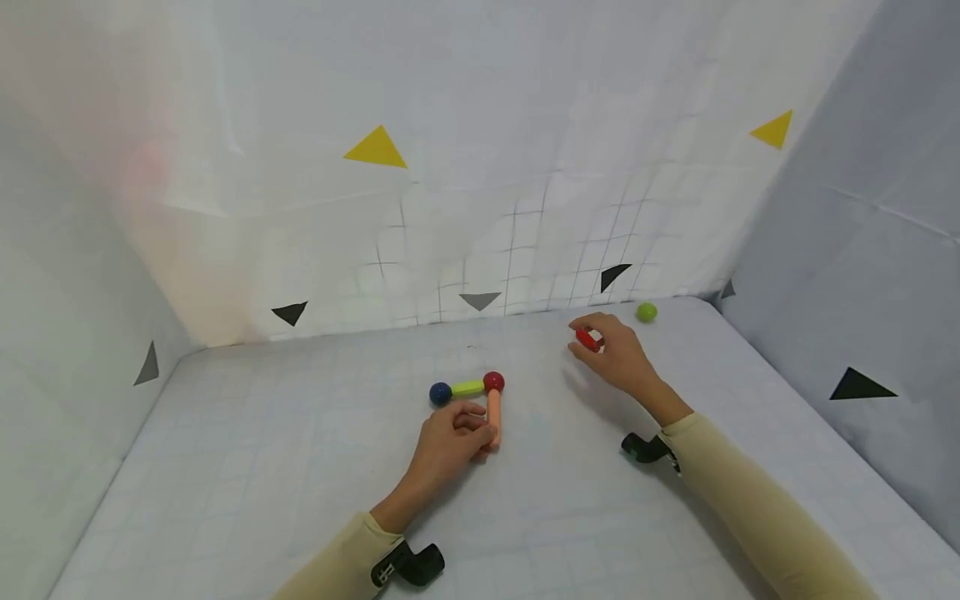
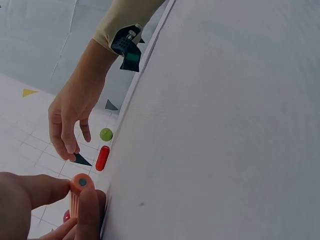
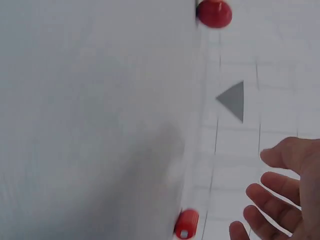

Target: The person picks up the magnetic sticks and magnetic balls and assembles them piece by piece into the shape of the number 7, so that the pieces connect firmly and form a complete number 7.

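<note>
Orange rod [image 1: 494, 407] pinched in left grip [image 1: 447, 442]; unclasped right grip [image 1: 618, 355] should centre on red rod [image 1: 587, 340] near far edge of tabletop [image 1: 322, 425].

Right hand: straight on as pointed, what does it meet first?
Likely the red stick, framed by the right hand in the head view; height is unclear, so the hand might pass over it.

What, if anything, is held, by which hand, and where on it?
Left hand pinches the orange stick at its free end, opposite the red ball. Right hand holds nothing; the red stick is apart from it.
</note>
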`<action>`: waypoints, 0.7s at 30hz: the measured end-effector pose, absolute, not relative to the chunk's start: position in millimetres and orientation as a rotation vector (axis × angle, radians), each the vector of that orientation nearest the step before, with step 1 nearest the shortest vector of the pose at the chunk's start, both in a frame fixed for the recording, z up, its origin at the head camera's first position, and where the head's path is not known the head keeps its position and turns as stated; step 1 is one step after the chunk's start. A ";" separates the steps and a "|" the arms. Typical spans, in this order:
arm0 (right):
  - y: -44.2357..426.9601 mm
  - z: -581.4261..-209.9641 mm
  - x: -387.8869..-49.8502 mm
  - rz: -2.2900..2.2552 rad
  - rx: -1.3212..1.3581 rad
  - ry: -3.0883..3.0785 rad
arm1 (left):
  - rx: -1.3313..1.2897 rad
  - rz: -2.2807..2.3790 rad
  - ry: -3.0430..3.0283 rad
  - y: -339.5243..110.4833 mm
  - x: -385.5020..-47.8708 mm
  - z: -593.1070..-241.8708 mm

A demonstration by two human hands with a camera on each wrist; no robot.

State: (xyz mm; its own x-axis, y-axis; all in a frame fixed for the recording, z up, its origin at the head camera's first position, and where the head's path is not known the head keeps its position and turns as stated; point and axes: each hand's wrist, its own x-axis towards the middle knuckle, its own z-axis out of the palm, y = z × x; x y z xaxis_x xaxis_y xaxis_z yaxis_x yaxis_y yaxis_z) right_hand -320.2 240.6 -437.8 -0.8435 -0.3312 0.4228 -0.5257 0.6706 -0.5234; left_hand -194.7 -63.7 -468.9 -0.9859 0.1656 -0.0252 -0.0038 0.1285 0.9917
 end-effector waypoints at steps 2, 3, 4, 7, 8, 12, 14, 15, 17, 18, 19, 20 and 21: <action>248.3 -438.0 -327.4 0.917 0.620 -2.591 | 0.161 1.989 2.259 -64.4 -194.5 -468.9; 252.1 -438.3 -330.8 0.902 0.590 -2.593 | 0.160 1.992 2.257 -64.6 -194.4 -469.2; 255.7 -438.5 -333.8 0.892 0.560 -2.600 | 0.160 1.994 2.256 -64.9 -194.4 -469.4; 267.4 -440.2 -343.2 0.877 0.455 -2.610 | 0.167 2.001 2.249 -65.2 -194.4 -470.3; 271.4 -440.4 -346.3 0.870 0.423 -2.609 | 0.169 2.005 2.244 -65.2 -194.2 -470.4; 286.8 -441.0 -358.8 0.828 0.341 -2.603 | 0.168 2.015 2.234 -65.0 -193.5 -469.9; 294.0 -441.0 -364.5 0.798 0.297 -2.629 | 0.168 2.018 2.230 -65.0 -192.8 -469.5; 297.0 -440.9 -367.2 0.790 0.271 -2.644 | 0.169 2.020 2.228 -65.0 -192.7 -469.4; 303.7 -440.3 -372.8 0.772 0.221 -2.685 | 0.175 2.022 2.225 -64.9 -192.8 -469.3; 306.8 -439.9 -375.4 0.762 0.202 -2.703 | 0.176 2.021 2.226 -64.8 -193.0 -469.1; 309.6 -439.2 -377.8 0.761 0.175 -2.718 | 0.180 2.024 2.224 -64.6 -193.2 -468.9; 312.2 -438.7 -380.6 0.763 0.151 -2.731 | 0.182 2.027 2.224 -64.5 -193.6 -468.8; 314.4 -438.3 -383.0 0.764 0.136 -2.741 | 0.184 2.030 2.225 -64.3 -193.9 -468.5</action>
State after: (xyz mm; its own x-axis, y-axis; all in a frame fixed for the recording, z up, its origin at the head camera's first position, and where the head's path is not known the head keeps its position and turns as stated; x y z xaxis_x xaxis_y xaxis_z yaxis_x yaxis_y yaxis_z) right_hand -383.0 314.4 -438.3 -0.9530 -0.0128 0.3027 -0.1676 0.8547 -0.4913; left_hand -193.9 -64.3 -468.5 -0.9849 0.1728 -0.0100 0.0059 0.0912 0.9958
